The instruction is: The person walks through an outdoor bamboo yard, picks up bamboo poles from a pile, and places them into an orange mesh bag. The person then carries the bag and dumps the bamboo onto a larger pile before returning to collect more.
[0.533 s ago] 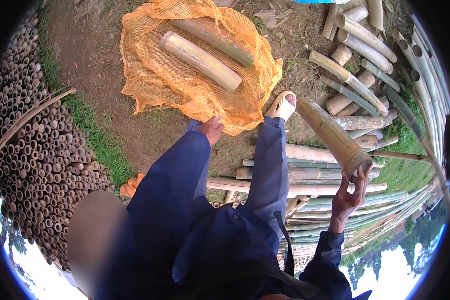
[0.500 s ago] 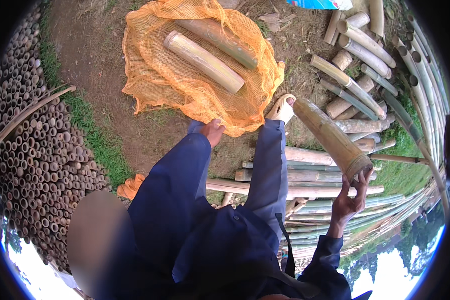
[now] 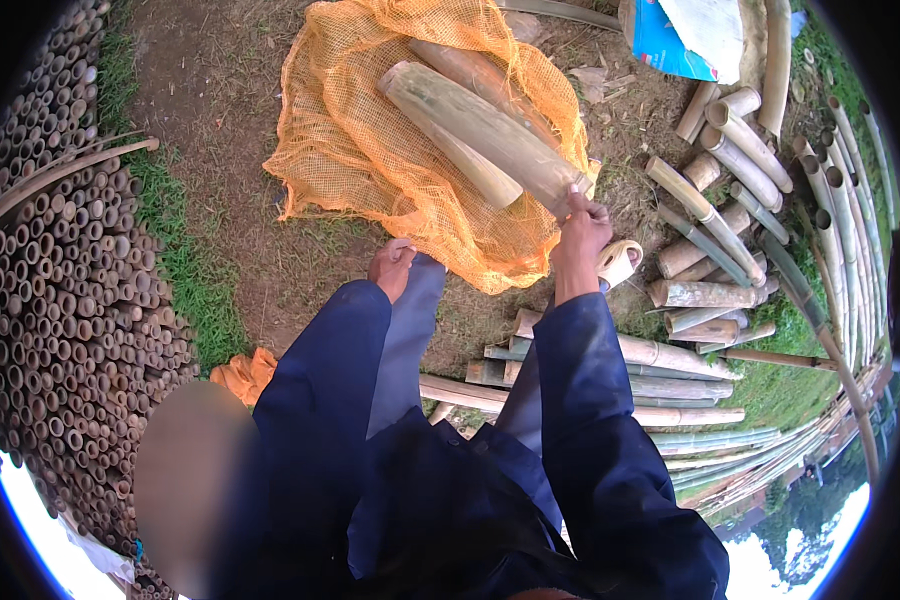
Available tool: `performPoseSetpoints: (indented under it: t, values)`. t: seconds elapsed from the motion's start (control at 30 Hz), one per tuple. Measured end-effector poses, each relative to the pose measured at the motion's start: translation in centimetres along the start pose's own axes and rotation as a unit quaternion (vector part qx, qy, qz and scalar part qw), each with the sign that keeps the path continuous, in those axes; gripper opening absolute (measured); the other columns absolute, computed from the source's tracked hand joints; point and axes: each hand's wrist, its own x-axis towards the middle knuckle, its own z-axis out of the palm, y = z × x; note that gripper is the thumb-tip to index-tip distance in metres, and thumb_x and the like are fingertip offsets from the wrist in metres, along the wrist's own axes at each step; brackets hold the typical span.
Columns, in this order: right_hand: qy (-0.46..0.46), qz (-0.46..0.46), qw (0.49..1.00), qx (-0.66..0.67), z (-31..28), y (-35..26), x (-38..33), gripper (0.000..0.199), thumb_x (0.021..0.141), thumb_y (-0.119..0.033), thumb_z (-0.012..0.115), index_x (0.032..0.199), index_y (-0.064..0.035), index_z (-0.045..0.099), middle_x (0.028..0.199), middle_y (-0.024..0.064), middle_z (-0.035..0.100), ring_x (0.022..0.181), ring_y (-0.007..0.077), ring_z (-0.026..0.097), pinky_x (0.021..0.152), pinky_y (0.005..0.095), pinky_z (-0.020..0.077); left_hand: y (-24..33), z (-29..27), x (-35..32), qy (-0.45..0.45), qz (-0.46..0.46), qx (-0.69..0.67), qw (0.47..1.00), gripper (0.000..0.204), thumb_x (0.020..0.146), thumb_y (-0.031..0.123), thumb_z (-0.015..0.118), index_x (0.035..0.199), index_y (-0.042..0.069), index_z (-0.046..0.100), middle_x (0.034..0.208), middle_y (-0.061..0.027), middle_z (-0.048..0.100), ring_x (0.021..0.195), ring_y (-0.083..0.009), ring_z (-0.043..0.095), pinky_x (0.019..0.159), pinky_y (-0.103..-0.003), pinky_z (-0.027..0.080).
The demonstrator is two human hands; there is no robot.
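Clock pos. taken abt frame centre. Orange mesh sack (image 3: 332, 135) lies spread at 12; its open, flat lie presumably lets long pcs sit on it w/o snagging. Upper bamboo section (image 3: 478, 132), aligned approx. 10–4, is over the sack, overlapping the lower bamboo section (image 3: 492, 181); rear bamboo section (image 3: 475, 75) lies alongside, on the 12 side. Contact betw. upper & lower: can't tell. Hands well apart. R hand (image 3: 584, 236), at 2, is clamped on the upper section's 4-o'clock end, prob. since that end is nearest the body & leaves the far end unobstructed. L hand (image 3: 391, 270), at 10, has fingers curled just beside the sack's near rim; whether it grips mesh, can't tell. Culm stack (image 3: 70, 330), at 9: cut ends face inward, pcs parallel, prob. for tight nesting.
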Motion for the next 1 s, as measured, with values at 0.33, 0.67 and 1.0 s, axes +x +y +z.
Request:
performPoseSetpoints:
  t: [0.33,0.67,1.0]
  values:
    - [-0.067,0.288,0.944,-0.146,-3.6,10.8,8.0,0.047,0.087,-0.021,0.071,0.125,-0.0003,0.055,0.113,0.0123,0.065,0.096,0.0238,0.064,0.074,0.0349,0.0521,0.4,3.7,-1.2,0.024,-0.089,0.047,0.995,0.055,0.092,0.028,0.059,0.142,0.008,0.046,0.113,-0.0099,0.064,0.094,-0.0177,0.061,0.084,-0.032,0.046]
    - [0.349,0.111,0.876,-0.313,-35.0,-2.5,19.3,0.072,0.08,-0.033,0.076,0.133,0.0063,0.048,0.117,0.0267,0.063,0.111,0.0383,0.061,0.099,0.0423,0.0446,10.4,20.7,2.0,-0.107,0.06,0.317,0.941,0.049,0.093,0.024,0.064,0.136,0.004,0.05,0.108,-0.0127,0.067,0.098,-0.0204,0.064,0.085,-0.033,0.049]
    - [0.435,0.291,0.786,-0.329,-43.2,-4.5,30.4,0.11,0.063,-0.066,0.08,0.137,0.0025,0.037,0.133,0.0224,0.05,0.128,0.0357,0.047,0.106,0.0507,0.0354,18.0,42.9,2.8,-0.21,0.118,0.357,0.903,0.048,0.091,0.022,0.065,0.135,0.006,0.052,0.114,-0.0124,0.065,0.102,-0.0205,0.061,0.091,-0.033,0.049]
